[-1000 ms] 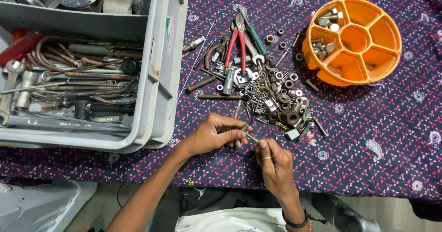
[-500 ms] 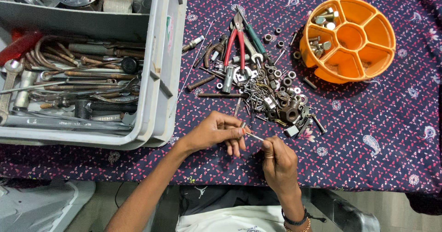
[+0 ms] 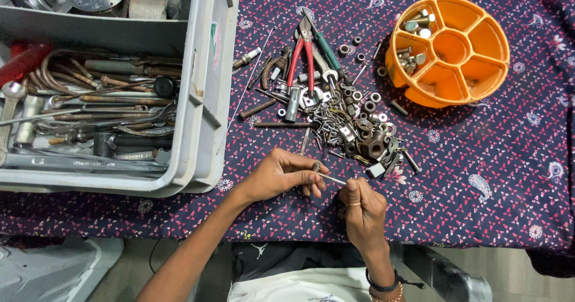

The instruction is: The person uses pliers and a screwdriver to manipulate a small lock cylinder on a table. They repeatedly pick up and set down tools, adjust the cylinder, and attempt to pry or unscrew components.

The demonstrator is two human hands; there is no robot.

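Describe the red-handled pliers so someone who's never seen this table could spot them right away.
Start at the grey plastic crate of rusty tools on the left, then look just right of it to the heap of nuts and bolts on the patterned cloth. The pliers lie at the heap's top left edge, handles pointing away from the person. Their bright red handles stand out; the screwdriver alongside has a green one.

Grey crate [image 3: 203, 92] of rusty tools left; red-handled pliers [image 3: 301, 53] amid loose hardware; orange divided tray [image 3: 449, 50] right.
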